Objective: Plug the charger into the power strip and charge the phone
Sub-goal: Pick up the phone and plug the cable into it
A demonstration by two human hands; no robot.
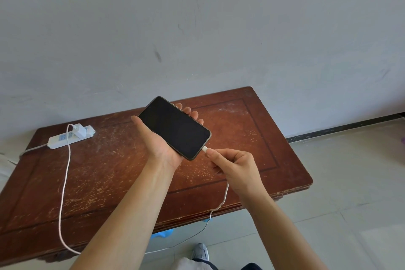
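My left hand (158, 144) cradles a black phone (175, 127) with a dark screen, held above the table, its lower end pointing toward me. My right hand (235, 166) pinches the white cable plug (205, 149), which touches the phone's bottom port. A white charger (80, 130) sits plugged into the white power strip (70, 137) at the table's far left. The white cable (64, 182) runs from the charger down over the table's near edge, passes behind my left arm, and rises to my right hand.
The wooden table (252, 138) is worn and reddish-brown, standing against a grey wall. The power strip's own cord leaves over the left edge. A grey shoe (200, 251) and something blue (162, 234) show on the tiled floor below.
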